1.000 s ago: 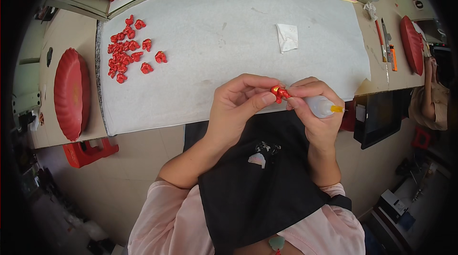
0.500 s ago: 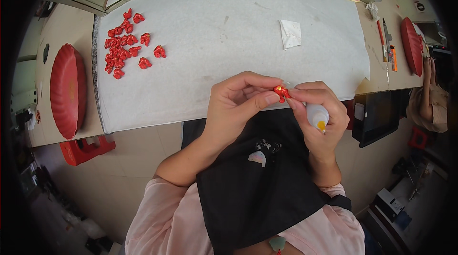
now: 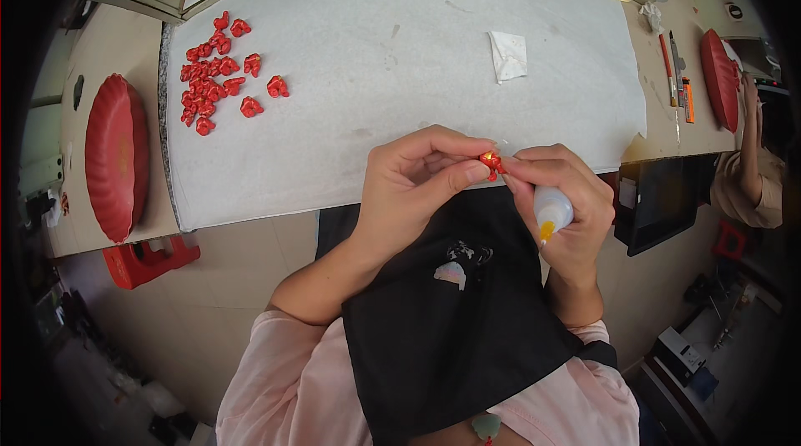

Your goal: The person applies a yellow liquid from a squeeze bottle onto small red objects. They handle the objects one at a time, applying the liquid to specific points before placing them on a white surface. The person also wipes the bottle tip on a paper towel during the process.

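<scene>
The left hand (image 3: 417,183) and right hand (image 3: 561,196) are still pinching the small red piece (image 3: 491,162) between fingertips, at the white mat's (image 3: 375,70) six o'clock edge. The right hand's glue bottle (image 3: 551,212) is now pointing its yellow tip toward six o'clock, not three.

**Around the worktop**

A heap of small red pieces (image 3: 219,79) lies well to the left of the hands on the white worktop (image 3: 375,54). A folded white paper scrap (image 3: 508,55) sits just beyond them. A red dish (image 3: 115,156) rests far left, another (image 3: 719,79) far right beside some pens (image 3: 677,83).
</scene>
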Action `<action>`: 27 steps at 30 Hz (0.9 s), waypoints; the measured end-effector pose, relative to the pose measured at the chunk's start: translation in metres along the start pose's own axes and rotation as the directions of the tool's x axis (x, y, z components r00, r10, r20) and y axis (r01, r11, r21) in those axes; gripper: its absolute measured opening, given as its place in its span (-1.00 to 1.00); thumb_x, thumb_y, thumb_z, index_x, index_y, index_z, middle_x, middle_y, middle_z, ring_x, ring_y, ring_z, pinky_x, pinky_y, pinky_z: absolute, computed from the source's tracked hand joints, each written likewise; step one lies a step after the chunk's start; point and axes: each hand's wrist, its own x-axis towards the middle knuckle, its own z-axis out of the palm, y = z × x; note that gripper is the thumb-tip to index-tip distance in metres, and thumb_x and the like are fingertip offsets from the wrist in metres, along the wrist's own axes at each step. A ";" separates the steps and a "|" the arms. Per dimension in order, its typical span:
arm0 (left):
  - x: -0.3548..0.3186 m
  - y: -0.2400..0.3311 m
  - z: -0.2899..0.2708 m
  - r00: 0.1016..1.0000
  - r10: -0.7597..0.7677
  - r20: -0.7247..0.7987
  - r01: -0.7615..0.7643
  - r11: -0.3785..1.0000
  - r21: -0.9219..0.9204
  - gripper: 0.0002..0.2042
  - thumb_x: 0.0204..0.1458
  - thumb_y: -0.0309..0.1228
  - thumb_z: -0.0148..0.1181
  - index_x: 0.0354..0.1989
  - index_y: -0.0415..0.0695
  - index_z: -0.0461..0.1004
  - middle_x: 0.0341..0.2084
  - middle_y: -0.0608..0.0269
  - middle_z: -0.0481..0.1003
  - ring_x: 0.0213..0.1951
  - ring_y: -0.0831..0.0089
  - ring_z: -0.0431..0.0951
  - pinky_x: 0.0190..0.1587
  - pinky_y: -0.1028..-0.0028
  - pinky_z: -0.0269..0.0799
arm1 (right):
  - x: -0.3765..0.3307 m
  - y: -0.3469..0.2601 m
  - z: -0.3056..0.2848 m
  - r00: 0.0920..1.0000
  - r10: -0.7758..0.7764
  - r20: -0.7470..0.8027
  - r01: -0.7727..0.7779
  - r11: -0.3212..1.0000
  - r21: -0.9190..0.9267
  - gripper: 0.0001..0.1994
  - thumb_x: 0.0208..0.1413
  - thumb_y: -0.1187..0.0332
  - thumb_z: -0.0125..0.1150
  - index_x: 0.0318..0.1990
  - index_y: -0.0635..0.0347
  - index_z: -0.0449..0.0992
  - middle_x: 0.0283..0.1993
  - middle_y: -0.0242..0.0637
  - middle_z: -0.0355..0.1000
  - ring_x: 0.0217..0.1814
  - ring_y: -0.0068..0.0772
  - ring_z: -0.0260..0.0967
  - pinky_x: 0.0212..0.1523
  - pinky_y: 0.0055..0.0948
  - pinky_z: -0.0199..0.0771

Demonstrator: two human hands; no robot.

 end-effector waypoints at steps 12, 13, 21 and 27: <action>-0.001 -0.003 -0.001 0.999 0.035 -0.004 -0.035 0.997 0.063 -0.87 -0.11 -0.66 0.10 -0.33 -0.31 0.45 -0.38 0.16 0.47 -0.28 0.49 0.48 -0.18 0.55 0.40 | -0.003 0.001 0.003 1.000 -0.020 -0.024 0.020 1.000 0.006 -0.77 -0.36 0.66 0.26 -0.43 0.29 0.48 -0.47 -0.17 0.40 -0.47 -0.35 0.39 -0.50 -0.54 0.37; -0.001 -0.003 -0.001 0.999 0.037 -0.006 -0.037 0.997 0.070 -0.87 -0.11 -0.66 0.10 -0.33 -0.31 0.45 -0.38 0.16 0.47 -0.29 0.49 0.48 -0.18 0.55 0.40 | -0.004 0.001 0.003 1.000 -0.021 -0.023 0.022 1.000 0.005 -0.77 -0.36 0.67 0.26 -0.43 0.29 0.48 -0.47 -0.17 0.40 -0.47 -0.35 0.39 -0.50 -0.54 0.37; -0.001 -0.003 -0.002 0.998 0.063 -0.018 -0.060 0.990 0.126 -0.87 -0.12 -0.65 0.11 -0.35 -0.30 0.46 -0.38 0.16 0.47 -0.29 0.49 0.48 -0.19 0.54 0.40 | -0.005 0.002 0.005 0.999 -0.037 -0.039 0.036 0.999 -0.024 -0.77 -0.36 0.67 0.25 -0.42 0.29 0.47 -0.46 -0.18 0.41 -0.47 -0.35 0.39 -0.49 -0.54 0.38; -0.001 -0.003 -0.001 0.998 0.066 -0.025 -0.062 0.990 0.124 -0.87 -0.12 -0.65 0.12 -0.35 -0.30 0.46 -0.39 0.17 0.48 -0.30 0.50 0.48 -0.19 0.55 0.40 | -0.005 0.002 0.006 0.998 -0.045 -0.042 0.044 0.999 -0.022 -0.77 -0.36 0.67 0.26 -0.42 0.29 0.47 -0.46 -0.19 0.41 -0.46 -0.35 0.39 -0.49 -0.55 0.38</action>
